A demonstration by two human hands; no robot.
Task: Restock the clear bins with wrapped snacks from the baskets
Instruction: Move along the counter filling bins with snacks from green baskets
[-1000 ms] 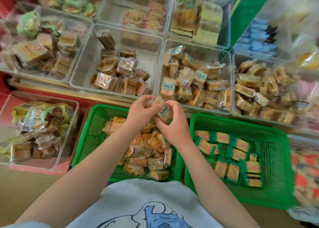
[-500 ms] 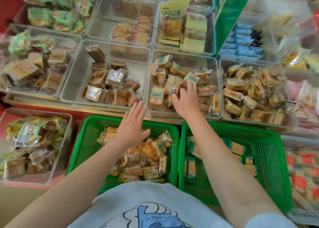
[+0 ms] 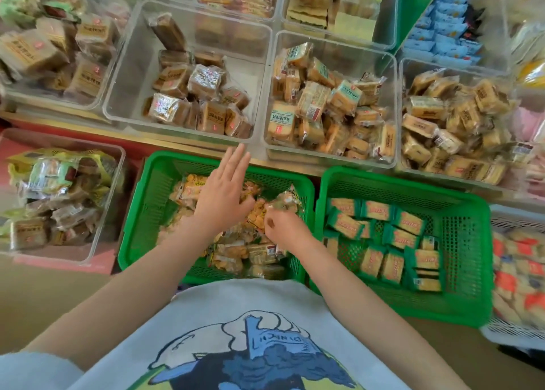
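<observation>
Snack (image 3: 284, 202) pinched by right hand (image 3: 281, 226) over the left basket (image 3: 153, 189); left hand (image 3: 221, 195) hovers flat, fingers straight

shirt (image 3: 224, 310): pale grey, with a blue and white cartoon print across the chest and a green band under it
white crate (image 3: 519, 335): perforated plastic, at the lower right edge, just beside the green one; only a corner shows
red ledge (image 3: 141, 149): runs below the row of containers, with a brass-coloured strip (image 3: 182, 140) along its upper edge
green panel (image 3: 413, 9): a slanted upright board at the upper right, between two stacks of goods
floor (image 3: 44, 301): plain tan surface at the lower left
pink packs (image 3: 530, 124): blurred, at the far right edge
</observation>
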